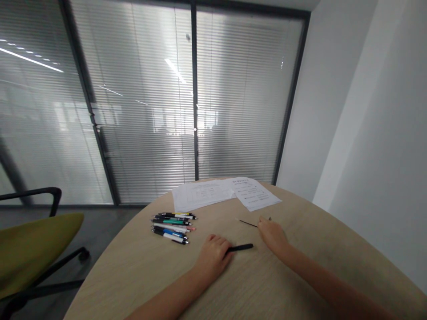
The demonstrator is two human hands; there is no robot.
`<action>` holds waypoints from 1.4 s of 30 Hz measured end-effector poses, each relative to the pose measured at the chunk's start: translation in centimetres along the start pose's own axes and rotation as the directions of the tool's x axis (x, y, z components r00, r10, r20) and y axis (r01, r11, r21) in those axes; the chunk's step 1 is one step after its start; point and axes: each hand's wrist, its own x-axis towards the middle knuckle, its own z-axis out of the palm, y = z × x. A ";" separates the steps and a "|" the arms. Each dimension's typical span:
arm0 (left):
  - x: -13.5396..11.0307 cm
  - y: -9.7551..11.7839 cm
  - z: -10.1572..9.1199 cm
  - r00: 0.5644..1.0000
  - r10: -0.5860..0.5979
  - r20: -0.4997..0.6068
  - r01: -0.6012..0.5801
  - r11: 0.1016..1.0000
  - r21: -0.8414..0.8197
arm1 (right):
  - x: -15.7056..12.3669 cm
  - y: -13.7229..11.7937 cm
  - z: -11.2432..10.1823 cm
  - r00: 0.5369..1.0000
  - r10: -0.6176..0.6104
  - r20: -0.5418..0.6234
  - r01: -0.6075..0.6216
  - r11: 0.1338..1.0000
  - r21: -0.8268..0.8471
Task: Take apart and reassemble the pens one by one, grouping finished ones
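Observation:
My left hand (213,255) rests on the round wooden table (140,266), its fingers closed round a black pen barrel (240,247) that sticks out to the right. My right hand (272,234) lies just beyond it, fingertips pinched at the end of a thin dark refill (247,223) lying on the tabletop. A tiny dark part (269,218) sits by the right fingertips. Left of my hands lies a row of several pens (172,226), black, green, blue and white.
Two printed paper sheets (203,194) (255,192) lie at the table's far edge. An olive office chair (30,249) with a black armrest stands at the left. A glass partition with blinds (193,102) is behind the table and a white wall on the right.

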 end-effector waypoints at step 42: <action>0.4 -2.3 -1.2 0.997 0.071 0.036 -0.076 0.986 0.149 | -6.8 4.0 1.7 0.849 -0.437 -0.299 0.393 0.898 -0.196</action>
